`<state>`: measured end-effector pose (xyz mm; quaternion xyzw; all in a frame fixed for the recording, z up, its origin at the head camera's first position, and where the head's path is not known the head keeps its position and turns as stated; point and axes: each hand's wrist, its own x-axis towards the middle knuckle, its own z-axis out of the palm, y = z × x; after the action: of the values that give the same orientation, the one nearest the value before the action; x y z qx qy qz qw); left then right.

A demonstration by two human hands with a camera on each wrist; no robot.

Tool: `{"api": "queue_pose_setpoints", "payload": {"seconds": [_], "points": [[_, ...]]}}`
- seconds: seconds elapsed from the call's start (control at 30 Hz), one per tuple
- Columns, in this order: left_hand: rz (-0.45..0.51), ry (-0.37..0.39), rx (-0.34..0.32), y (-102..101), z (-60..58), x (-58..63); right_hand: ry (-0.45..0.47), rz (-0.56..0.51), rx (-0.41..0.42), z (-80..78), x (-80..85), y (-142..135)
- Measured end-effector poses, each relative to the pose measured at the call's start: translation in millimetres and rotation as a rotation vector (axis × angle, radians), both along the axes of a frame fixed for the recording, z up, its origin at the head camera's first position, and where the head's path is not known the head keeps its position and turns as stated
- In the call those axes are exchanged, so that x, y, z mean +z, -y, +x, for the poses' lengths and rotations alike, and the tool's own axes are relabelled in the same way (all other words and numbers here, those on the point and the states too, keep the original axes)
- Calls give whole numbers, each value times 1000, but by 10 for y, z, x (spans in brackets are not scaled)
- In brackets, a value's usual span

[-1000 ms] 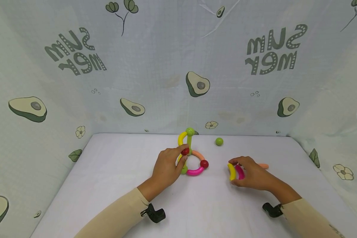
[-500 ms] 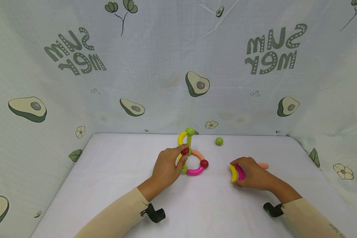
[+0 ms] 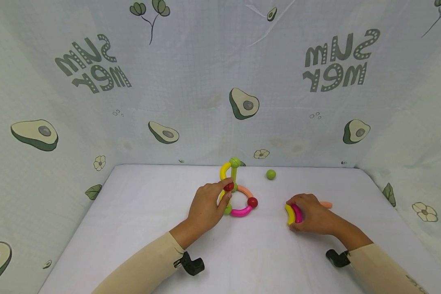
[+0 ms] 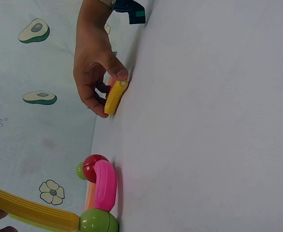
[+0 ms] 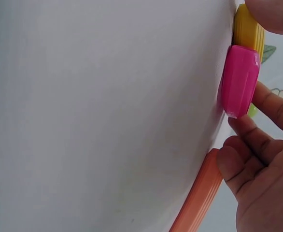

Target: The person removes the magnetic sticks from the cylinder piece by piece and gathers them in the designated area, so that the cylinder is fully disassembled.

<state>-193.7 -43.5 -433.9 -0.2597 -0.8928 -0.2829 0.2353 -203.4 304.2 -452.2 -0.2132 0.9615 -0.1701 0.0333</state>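
Observation:
My left hand [image 3: 206, 206] pinches a red ball [image 3: 229, 187] between thumb and fingers. That ball belongs to a figure of curved sticks and balls: a green ball [image 3: 234, 162] at the far end, a straight green stick [image 3: 233, 174], a yellow arc [image 3: 223, 171], then a ring with an orange arc [image 3: 245, 191], another red ball [image 3: 252, 202] and a pink arc [image 3: 241, 212]. Farther right, my right hand [image 3: 312, 214] grips a loose yellow curved stick [image 3: 290, 214] by its ends. A loose pink curved stick [image 5: 240, 79] lies against it, on the palm side.
A loose green ball [image 3: 271, 174] lies near the back of the white table [image 3: 242, 253]. Behind the right hand an orange stick [image 3: 326, 204] is partly hidden; the right wrist view shows more of this orange stick [image 5: 199, 193]. Patterned cloth [image 3: 206, 81] hangs along the back and sides.
My right hand has drawn the yellow curved stick slightly to the right, narrowing the gap to the pink one. The left hand and the figure have stayed still.

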Motion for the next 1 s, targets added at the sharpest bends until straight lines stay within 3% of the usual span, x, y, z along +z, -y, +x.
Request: {"api": "queue_pose_setpoints", "payload": {"seconds": [0.47,0.77,1.0], "points": [[19,12,-36,32,-8,-68,-18,-8,7,-31,58,51],[27,24,-28,48,-20,-83,6,-113,-35,-8,223,363],[71,42,-30,54,-28,-85,-68,-178,2,-8,308,656]]}}
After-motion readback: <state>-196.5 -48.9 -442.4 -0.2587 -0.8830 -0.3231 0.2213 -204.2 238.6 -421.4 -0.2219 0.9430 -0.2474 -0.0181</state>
